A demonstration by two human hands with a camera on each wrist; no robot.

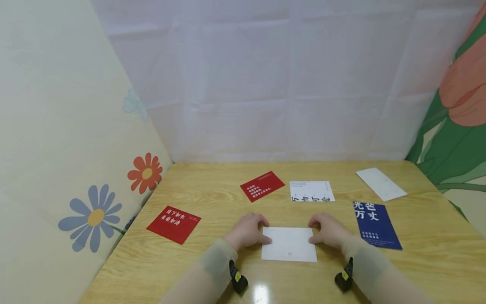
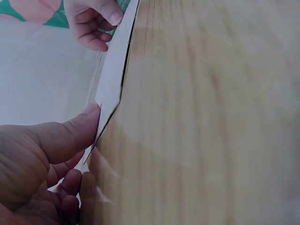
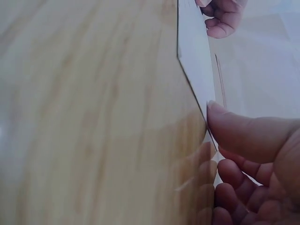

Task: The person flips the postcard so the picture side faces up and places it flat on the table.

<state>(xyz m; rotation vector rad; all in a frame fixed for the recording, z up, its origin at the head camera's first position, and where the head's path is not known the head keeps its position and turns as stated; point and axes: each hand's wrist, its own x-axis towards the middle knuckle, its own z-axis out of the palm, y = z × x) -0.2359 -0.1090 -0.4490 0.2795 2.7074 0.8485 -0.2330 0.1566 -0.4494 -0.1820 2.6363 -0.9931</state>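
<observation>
A white card, with a small faint mark near its lower edge, is between my two hands close to the front of the table. My left hand pinches its left edge, thumb on the upper face. At the opposite edge my right hand does the same. In the left wrist view the card appears nearly edge-on, low over the wood, with the left thumb on it and the other fingers curled beside its corner. The right wrist view shows the right thumb on the card's near corner.
A red card lies at the left, another red card at the back. Behind my hands is a white card with black characters. A blue card and a plain white card lie right. White cloth hangs behind the table.
</observation>
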